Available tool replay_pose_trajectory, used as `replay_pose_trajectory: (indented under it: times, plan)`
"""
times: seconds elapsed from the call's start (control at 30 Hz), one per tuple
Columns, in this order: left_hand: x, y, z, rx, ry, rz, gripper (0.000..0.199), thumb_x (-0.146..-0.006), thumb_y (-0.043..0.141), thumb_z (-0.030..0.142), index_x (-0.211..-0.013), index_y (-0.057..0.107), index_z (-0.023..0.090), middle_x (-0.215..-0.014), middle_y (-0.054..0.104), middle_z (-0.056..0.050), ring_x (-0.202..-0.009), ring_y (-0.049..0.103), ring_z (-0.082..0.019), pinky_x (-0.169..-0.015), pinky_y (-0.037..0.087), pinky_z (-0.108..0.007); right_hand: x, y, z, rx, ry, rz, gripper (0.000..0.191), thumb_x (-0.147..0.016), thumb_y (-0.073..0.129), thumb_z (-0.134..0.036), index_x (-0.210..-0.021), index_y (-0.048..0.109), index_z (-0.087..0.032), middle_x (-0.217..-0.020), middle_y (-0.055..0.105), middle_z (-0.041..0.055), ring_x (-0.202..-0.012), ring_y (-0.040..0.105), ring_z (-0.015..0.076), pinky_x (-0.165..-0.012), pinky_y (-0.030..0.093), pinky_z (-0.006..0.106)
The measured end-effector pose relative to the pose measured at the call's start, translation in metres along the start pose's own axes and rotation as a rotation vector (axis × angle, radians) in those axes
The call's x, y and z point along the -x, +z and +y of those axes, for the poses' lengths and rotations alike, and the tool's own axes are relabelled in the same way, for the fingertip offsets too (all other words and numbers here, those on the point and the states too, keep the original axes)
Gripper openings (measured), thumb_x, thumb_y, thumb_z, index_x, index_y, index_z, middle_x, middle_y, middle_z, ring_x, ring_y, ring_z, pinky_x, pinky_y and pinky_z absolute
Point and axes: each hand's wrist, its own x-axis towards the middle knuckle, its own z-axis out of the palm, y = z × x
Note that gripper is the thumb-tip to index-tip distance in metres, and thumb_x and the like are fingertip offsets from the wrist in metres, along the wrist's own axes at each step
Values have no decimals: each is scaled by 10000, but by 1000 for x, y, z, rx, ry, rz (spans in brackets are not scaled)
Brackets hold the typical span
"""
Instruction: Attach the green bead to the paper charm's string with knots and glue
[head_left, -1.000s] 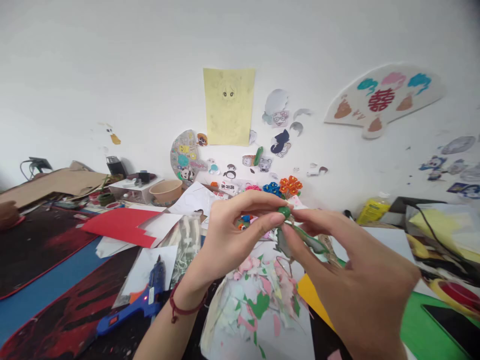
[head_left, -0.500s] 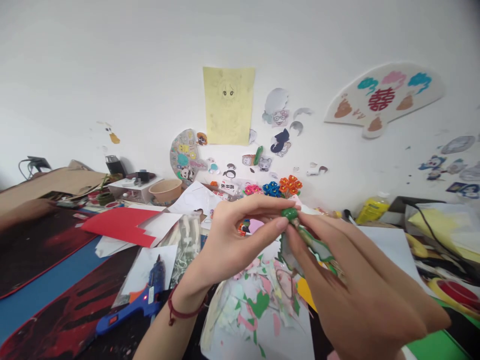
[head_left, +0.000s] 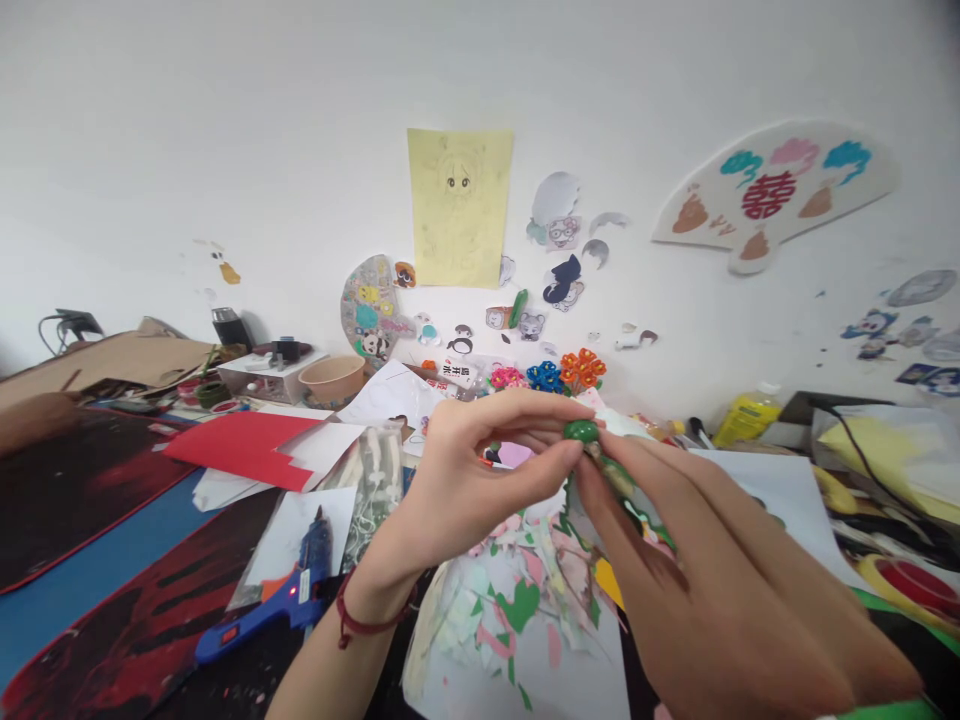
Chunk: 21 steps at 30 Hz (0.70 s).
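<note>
My left hand (head_left: pixel 480 480) and my right hand (head_left: pixel 720 590) meet in front of me above the desk. A small, glossy dark green lump (head_left: pixel 581 431), probably clay, sits pinched between my left thumb and forefinger. Below it, a green-edged leaf-like piece (head_left: pixel 619 480) lies mostly hidden under my right fingers, which press against it and touch the lump's underside. A red string bracelet (head_left: pixel 367 610) circles my left wrist.
A sheet heaped with pink and green paper scraps (head_left: pixel 517 620) lies beneath my hands. A blue hot glue gun (head_left: pixel 285 600) rests to the left, near red card (head_left: pixel 240 450). Colourful small flowers (head_left: pixel 581 370) stand beyond my hands.
My hands have drawn closer together, and the green lump has shifted slightly right. My right fingers now cover more of the leaf-like piece.
</note>
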Motion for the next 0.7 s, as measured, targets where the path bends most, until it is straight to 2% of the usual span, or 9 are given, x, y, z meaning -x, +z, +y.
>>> replay_pose_trajectory:
  times: [0.17,0.53,0.7]
  plan:
    - [1,1,1,16,-20,5,193,-866,740,136,-1056,757,168,-980,795,-42,-936,759,-161,-875,636,-234,4,-3,1,24,-48,-23,182,-799,826,-174,-922,747,-65,-793,801,77,-690,764,203,-670,536,298]
    - [1,3,3,88,-81,6,181,-859,740,126,-1038,746,150,-959,795,-56,-937,764,-181,-861,642,-249,6,1,4,18,-88,2,230,-762,839,-124,-951,734,-45,-820,799,108,-727,757,206,-757,573,289]
    - [0,0,4,122,-99,1,187,-862,753,164,-1049,765,176,-1016,799,-51,-958,766,-182,-879,646,-249,2,0,4,-2,-76,4,181,-785,820,-123,-925,740,-41,-810,799,113,-700,760,211,-719,572,299]
